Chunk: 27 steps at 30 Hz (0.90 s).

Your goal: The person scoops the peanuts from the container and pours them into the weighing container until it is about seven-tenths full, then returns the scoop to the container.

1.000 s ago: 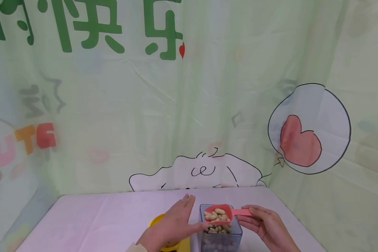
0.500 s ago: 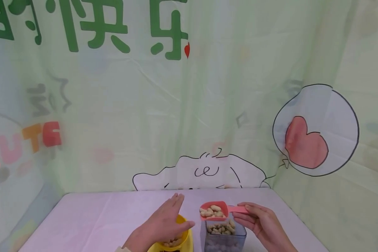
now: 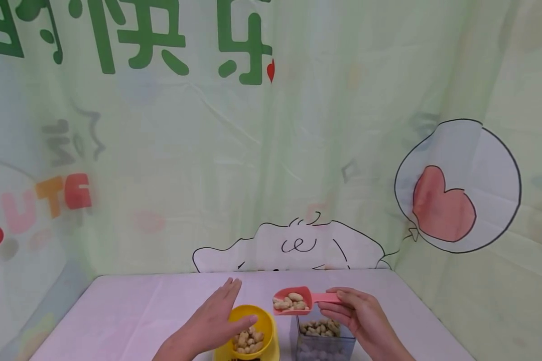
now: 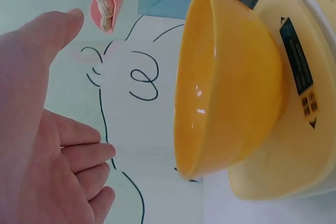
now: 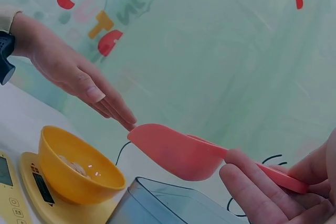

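My right hand (image 3: pixel 361 316) pinches the handle of a pink scoop (image 5: pixel 176 153), which carries several unshelled peanuts (image 3: pixel 291 302). The scoop hangs over the gap between a yellow bowl (image 3: pixel 267 321) and a clear bluish container (image 3: pixel 327 346). More peanuts lie in the bowl, and others fill the lower part of the container. My left hand (image 3: pixel 212 321), fingers straight and thumb spread, hovers above the bowl's left side and holds nothing. In the left wrist view the bowl (image 4: pixel 236 87) stands on a yellow kitchen scale (image 4: pixel 310 145).
The scale's buttons and display (image 5: pixel 5 171) show at the left edge of the right wrist view. A pale pinkish table (image 3: pixel 117 321) extends to both sides. Behind it hangs a light green printed curtain (image 3: pixel 298 150).
The loaded scoop and my right hand have moved left, off the container toward the bowl. My left hand has drawn left, uncovering more of the bowl and its peanuts.
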Tool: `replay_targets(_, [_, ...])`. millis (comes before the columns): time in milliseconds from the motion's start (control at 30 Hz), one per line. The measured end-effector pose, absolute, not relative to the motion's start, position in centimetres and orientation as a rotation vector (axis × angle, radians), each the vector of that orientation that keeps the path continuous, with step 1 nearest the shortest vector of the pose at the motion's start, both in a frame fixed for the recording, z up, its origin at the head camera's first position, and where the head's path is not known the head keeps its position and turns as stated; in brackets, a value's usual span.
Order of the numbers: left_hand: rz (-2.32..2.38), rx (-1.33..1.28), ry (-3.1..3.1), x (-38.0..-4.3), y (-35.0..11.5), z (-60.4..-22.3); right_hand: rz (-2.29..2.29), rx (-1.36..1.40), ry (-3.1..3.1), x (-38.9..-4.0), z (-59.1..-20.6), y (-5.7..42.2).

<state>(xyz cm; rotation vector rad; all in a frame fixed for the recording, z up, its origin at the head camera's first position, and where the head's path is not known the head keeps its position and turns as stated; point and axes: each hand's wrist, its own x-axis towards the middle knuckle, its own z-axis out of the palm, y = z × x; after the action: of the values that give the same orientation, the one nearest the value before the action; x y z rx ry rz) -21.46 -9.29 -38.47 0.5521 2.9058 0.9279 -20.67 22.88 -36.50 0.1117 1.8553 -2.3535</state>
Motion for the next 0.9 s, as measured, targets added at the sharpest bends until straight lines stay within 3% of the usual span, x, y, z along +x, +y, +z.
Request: replay_targets(900, [0.761, 0.486, 2.878, -20.9, -10.3, -41.6, -2.202, 0.011, 2.020, -20.9, -36.3, 19.5])
